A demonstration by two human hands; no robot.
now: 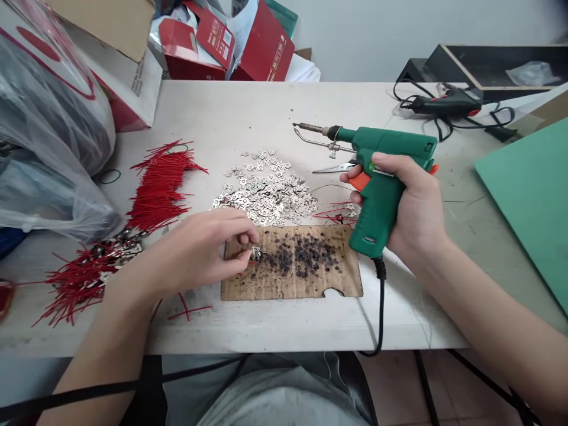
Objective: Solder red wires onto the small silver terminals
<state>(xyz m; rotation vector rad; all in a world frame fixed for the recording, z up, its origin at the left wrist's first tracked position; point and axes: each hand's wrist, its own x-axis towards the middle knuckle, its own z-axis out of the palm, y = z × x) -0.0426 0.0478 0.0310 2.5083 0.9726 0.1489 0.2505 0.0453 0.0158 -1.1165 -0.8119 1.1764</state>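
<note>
Two hands working in the head view. Left hand (202, 248), at centre frame, pinching a small metal terminal (256, 253) between fingertips, pressing it onto the scorched cardboard pad (310, 278). Right hand (410, 204), right of centre, wrapping closed around the grip of a green soldering gun (377, 171), forefinger lying on the orange trigger, tip pointing left above the table and apart from the terminal. Probably light, stiff and slippery, that terminal, so needing pinching by its flat edges; likely getting hot near the joint. Just above the pad, lying heaped, a pile of silver terminals (266, 189); at left, bundles of red wires (155, 189). Serving as surface, a pale worn table (222, 118); crowding the upper left, red boxes (231, 47) and plastic bags (48, 130); resting at upper right, a black glue gun (446, 103).
</note>
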